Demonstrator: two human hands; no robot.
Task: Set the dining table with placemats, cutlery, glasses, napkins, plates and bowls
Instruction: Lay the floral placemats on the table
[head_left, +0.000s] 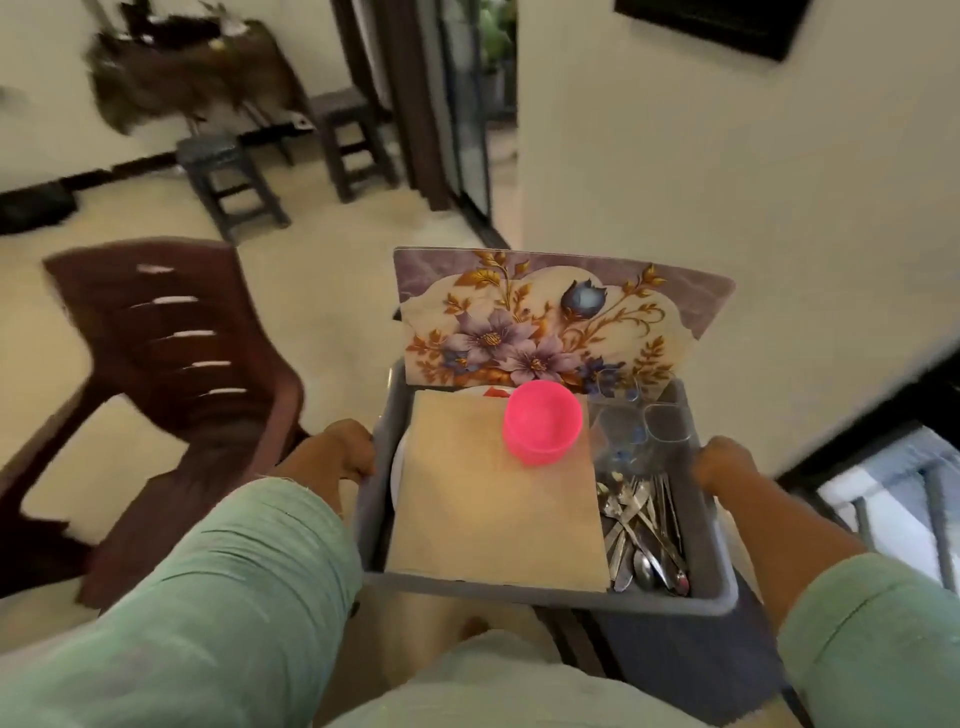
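Observation:
I carry a grey plastic bin (675, 603) in front of my body. My left hand (343, 452) grips its left rim and my right hand (724, 465) grips its right rim. Floral placemats (540, 322) stand upright at the bin's far end. A beige napkin (493, 509) lies on top of white plates (396, 473), of which only an edge shows. A pink bowl (541, 428) rests on the napkin. Clear glasses (644, 426) sit at the far right of the bin. Metal cutlery (644, 535) is piled loosely below them.
A dark red plastic chair (166, 374) stands close on the left. Two dark stools (228, 182) sit farther back by a wooden side table (187, 73). A white wall (727, 156) is on the right, beside a doorway (467, 104). Light tiled floor lies ahead.

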